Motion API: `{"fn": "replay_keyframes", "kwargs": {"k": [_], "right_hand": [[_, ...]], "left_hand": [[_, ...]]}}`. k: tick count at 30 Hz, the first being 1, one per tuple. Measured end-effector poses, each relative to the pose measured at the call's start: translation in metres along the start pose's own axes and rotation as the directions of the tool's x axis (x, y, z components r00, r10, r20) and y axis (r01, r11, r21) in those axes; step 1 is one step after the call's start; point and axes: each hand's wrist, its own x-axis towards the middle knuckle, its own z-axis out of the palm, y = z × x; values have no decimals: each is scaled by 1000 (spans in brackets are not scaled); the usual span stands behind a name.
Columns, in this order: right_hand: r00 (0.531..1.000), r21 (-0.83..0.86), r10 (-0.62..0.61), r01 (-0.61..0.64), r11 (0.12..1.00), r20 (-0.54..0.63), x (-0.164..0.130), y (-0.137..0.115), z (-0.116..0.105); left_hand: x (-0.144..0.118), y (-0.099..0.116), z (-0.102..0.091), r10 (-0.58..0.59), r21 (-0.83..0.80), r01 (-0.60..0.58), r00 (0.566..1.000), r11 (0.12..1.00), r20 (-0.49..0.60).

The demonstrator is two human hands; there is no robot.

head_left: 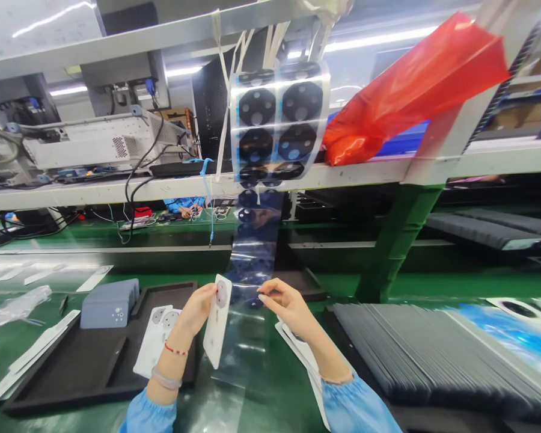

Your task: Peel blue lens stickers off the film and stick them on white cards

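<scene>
My left hand (199, 308) grips a white phone back panel (217, 337) by its upper edge. The panel stands nearly upright, with a grey camera circle at its top. My right hand (293, 308) pinches, thumb against finger, at a dark round sticker (253, 302) near the lower part of a clear film strip (252, 252). Whether that sticker is fully off the film I cannot tell. The strip hangs from a roll of black round stickers (277, 120) above. More white panels (157, 340) lie in the black tray (58, 394) at left, beside several standing grey-blue panels (106, 305).
Tightly packed grey panels (415, 355) fill a tray at right. White sheets (293, 346) lie under my right forearm. A shelf edge (365, 174) crosses above, with a red bag (410, 90) on it. A co-worker's hands (190, 211) show at the far bench.
</scene>
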Motion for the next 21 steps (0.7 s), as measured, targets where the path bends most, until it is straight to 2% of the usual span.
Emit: {"fn": "replay_keyframes", "kwargs": {"k": [3, 5, 7, 9, 12, 15, 17, 21], "right_hand": [[997, -170, -54, 64, 983, 63, -8, -10, -2], [986, -397, -163, 140, 907, -26, -11, -12, 1], [933, -634, -347, 211, 744, -96, -15, -14, 7], [863, -777, -504, 310, 547, -11, -19, -18, 15], [755, -848, -636, 434, 304, 159, -25, -26, 26], [654, -896, -729, 424, 131, 202, -31, -31, 32], [605, -892, -760, 445, 77, 237, -33, -31, 34], [539, -852, -790, 522, 42, 291, -34, -25, 35]], "left_hand": [[-4, 0, 8, -16, -7, 16, 1000, 1000, 11], [-9, 3, 15, -26, -10, 26, 999, 1000, 31], [-16, 6, 24, -44, 2, 44, 997, 999, 60], [-24, 9, 34, -70, 13, 69, 993, 998, 92], [-35, 13, 45, -79, -35, 83, 991, 996, 108], [-39, 14, 49, -77, -155, 91, 993, 984, 90], [-39, 15, 50, -94, -210, 108, 993, 972, 72], [-40, 16, 49, -114, -251, 118, 993, 961, 32]]}}
